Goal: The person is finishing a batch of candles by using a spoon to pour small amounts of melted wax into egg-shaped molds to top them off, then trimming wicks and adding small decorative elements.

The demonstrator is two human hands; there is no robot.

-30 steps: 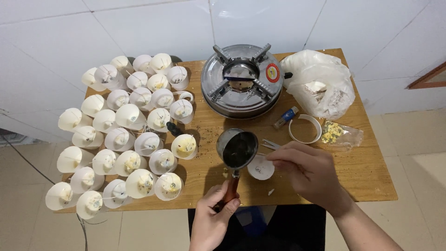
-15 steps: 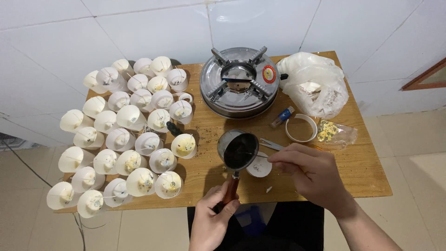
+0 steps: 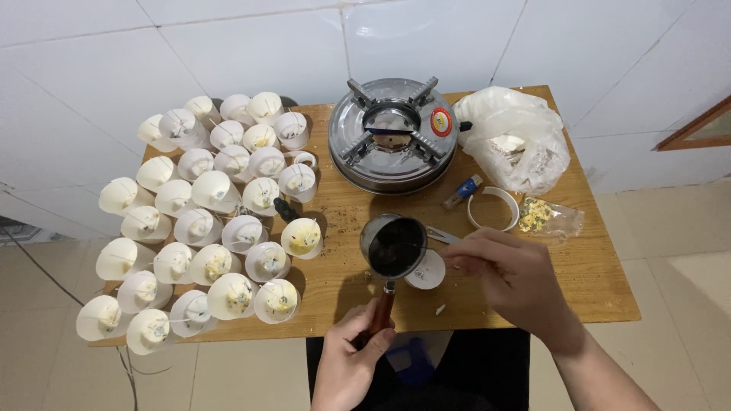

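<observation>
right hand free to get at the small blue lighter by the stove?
Probably yes. The lighter lies in the open on the table, just beyond the right hand; nothing stands between. But that hand is at the white cup.

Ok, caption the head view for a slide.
Left hand tips a small metal pot over a white cup steadied by the right hand.

Our left hand (image 3: 350, 358) comes up from the six o'clock edge, fingers curled shut in a fist-like grip, thumb lying along the top and pointing toward twelve o'clock. Our right forearm enters from the five o'clock corner, running toward ten o'clock. Our right hand (image 3: 512, 278) is palm down, wrist slightly bent, fingertips (image 3: 457, 261) pinched together and pointing toward nine o'clock.
</observation>
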